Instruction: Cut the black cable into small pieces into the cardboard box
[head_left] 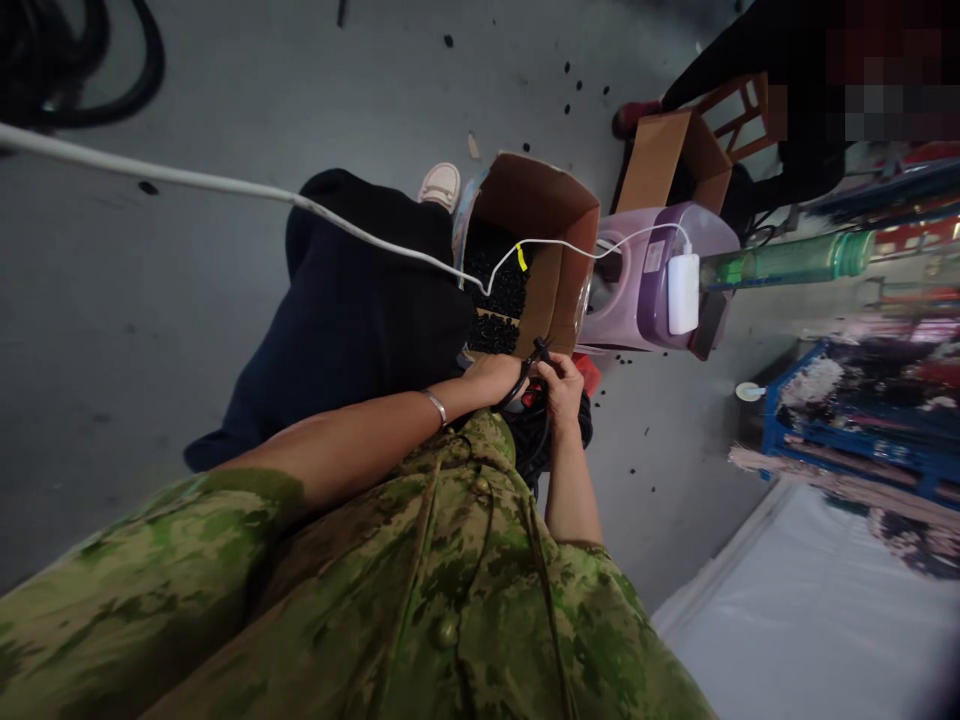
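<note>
My left hand (495,379), with a bracelet on its wrist, is closed around a dark curved object that could be a scissors handle or a loop of cord. Close beside it, my right hand (562,388) pinches a small black piece (541,349). Both hands meet over my lap at the near edge of an open cardboard box (561,200). Many small black pieces (495,333) lie inside the box. A bundle of black cord (533,440) hangs below my hands, with something red (587,374) next to it.
A white cable (225,184) crosses above the box to a white power bank (683,294) on a pink-purple plastic container (652,300). Beside that lies a green bottle (795,262). At upper right are a second box (652,160) and another person's leg. A blue rack (862,450) stands right.
</note>
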